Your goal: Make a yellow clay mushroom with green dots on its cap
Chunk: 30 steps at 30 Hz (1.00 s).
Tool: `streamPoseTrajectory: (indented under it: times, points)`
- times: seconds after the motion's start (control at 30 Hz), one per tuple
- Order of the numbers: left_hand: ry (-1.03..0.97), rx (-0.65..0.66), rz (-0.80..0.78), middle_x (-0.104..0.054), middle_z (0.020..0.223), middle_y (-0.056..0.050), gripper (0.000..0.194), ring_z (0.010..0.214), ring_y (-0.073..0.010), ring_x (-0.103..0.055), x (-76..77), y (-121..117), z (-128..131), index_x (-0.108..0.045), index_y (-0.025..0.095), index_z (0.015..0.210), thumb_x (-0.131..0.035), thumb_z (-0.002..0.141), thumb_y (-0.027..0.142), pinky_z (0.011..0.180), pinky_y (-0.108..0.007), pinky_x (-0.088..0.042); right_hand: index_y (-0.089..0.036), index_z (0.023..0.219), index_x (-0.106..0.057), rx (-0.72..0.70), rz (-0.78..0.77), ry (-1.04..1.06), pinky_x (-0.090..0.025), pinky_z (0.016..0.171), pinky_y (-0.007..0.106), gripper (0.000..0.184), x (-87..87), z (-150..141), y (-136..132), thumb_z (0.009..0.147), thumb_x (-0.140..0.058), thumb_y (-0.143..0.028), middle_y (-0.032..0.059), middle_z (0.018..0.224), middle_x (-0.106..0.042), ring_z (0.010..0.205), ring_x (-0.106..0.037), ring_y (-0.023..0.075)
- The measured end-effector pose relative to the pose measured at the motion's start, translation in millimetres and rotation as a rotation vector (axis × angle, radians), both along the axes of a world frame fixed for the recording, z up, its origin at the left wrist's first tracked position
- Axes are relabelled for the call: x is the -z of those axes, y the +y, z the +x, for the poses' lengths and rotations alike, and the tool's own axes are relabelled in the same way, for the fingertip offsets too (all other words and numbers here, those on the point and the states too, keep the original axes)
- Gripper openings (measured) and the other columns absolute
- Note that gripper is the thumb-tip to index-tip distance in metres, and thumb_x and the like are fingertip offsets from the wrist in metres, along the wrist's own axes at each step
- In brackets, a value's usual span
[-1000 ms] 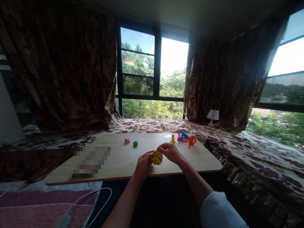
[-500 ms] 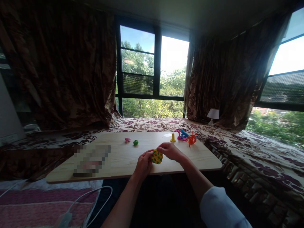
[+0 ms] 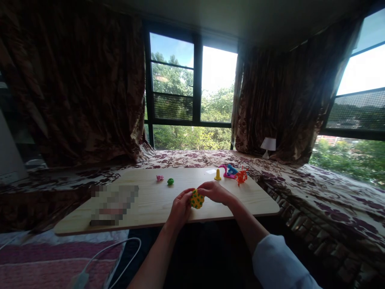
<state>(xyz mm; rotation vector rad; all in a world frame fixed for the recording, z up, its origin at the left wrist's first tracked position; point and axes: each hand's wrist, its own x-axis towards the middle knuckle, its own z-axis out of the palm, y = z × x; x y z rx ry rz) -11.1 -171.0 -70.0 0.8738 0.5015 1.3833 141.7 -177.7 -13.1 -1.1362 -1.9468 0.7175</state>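
Over the near part of the table (image 3: 147, 206), head view: ball (image 3: 197, 199), yellow with green spots, between both hands; whether it touches the wood cannot be told.
Left hand (image 3: 179, 205): fingers nearly closed, pinching the ball's left side.
Right hand (image 3: 215, 192): fingers bent down to the ball's top; how far they close, I cannot tell.
Beyond, left: pink toy (image 3: 160, 178) near green toy (image 3: 170, 182), apart.
Beyond, right: yellow toy (image 3: 217, 175), upright; blue toy (image 3: 232, 170); orange toy (image 3: 241, 176).
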Motion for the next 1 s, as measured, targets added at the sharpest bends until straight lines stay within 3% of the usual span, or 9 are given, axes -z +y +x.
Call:
streamPoseTrajectory:
  times: [0.4, 0.77, 1.0]
  points:
    - [-0.002, 0.010, 0.000, -0.068, 0.082, -0.007, 0.037, 0.075, -0.0153, -0.063, 2.7, 2, -1, -0.058, 0.015, 0.102, -0.064, 0.067, 0.018, 0.066, -0.024, -0.048, -0.014, 0.080, -0.069, 0.022, 0.029, -0.014, -0.040, 0.052, 0.019, 0.026, 2.9, -2, -2, 0.076, -0.053, -0.034, 0.0021, 0.068, -0.065, 0.056, -0.051, 0.0095]
    - [-0.027, 0.007, 0.014, -0.066, 0.087, -0.007, 0.036, 0.080, -0.0150, -0.062, 8.5, 7, -1, -0.058, 0.016, 0.103, -0.064, 0.068, 0.019, 0.070, -0.023, -0.048, -0.014, 0.078, -0.067, 0.186, 0.138, 0.017, -0.040, 0.056, 0.022, 0.020, 17.8, -15, 1, 0.077, -0.050, -0.026, 0.0043, 0.068, -0.064, 0.062, -0.054, 0.0127]
    - [-0.055, 0.004, 0.010, -0.066, 0.087, -0.007, 0.034, 0.079, -0.0149, -0.062, 9.0, 10, -1, -0.058, 0.016, 0.103, -0.063, 0.069, 0.018, 0.072, -0.025, -0.048, -0.013, 0.078, -0.067, 0.106, 0.115, 0.072, -0.040, 0.054, 0.020, 0.033, 15.4, -7, 0, 0.084, -0.040, -0.032, 0.0021, 0.067, -0.063, 0.060, -0.053, 0.0113]
